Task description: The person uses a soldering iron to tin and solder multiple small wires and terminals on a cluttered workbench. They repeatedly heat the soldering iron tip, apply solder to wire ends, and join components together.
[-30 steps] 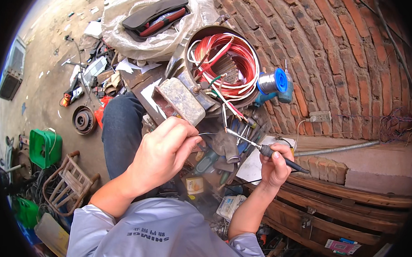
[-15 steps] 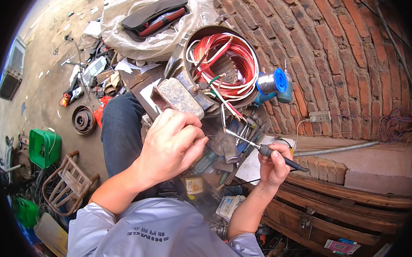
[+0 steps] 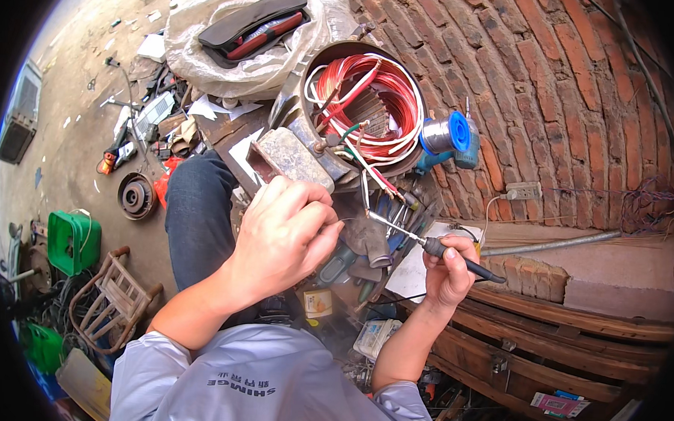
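The left hand (image 3: 282, 227) is sitting slightly higher and farther right than earlier, fingertips pinching together, contents unclear. The right hand (image 3: 451, 272) is gripping a black-handled, silver-shafted soldering iron (image 3: 434, 247), its tip meeting a white wire (image 3: 365, 189) below the round brown metal housing's (image 3: 332, 54) lower rim. Probably light and stiff, the iron is calling for a handle-only hold.

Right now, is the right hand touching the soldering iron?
Touching. The head view shows the right hand gripping the soldering iron by its dark handle.
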Tool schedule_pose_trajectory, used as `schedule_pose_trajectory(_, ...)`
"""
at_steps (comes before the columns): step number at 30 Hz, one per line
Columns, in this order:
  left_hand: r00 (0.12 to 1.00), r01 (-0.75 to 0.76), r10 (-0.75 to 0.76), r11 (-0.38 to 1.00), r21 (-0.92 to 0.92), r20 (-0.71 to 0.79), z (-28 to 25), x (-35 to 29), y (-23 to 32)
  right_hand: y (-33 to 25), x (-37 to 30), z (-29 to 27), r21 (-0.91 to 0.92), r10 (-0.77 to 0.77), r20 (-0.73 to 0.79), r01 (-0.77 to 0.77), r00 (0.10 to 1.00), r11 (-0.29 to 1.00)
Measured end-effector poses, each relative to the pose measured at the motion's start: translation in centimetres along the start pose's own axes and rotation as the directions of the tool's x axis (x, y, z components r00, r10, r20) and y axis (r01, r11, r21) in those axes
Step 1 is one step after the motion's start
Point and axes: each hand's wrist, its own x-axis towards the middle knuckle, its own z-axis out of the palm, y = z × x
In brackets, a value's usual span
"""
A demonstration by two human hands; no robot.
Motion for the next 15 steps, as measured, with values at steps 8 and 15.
schedule_pose_trajectory(8,1.000,0.016,-0.016,1.000,0.014,0.011,0.11,-0.07,0.04,-0.10,-0.12,0.10,-0.008,-0.006,0.010,0.006,1.000,1.000)
schedule_pose_trajectory(15,1.000,0.011,-0.011,1.000,0.026,-0.005,0.37,0.13,0.18,0.02,-0.15,-0.04,-0.015,-0.024,0.013,0.024,1.000,1.000)
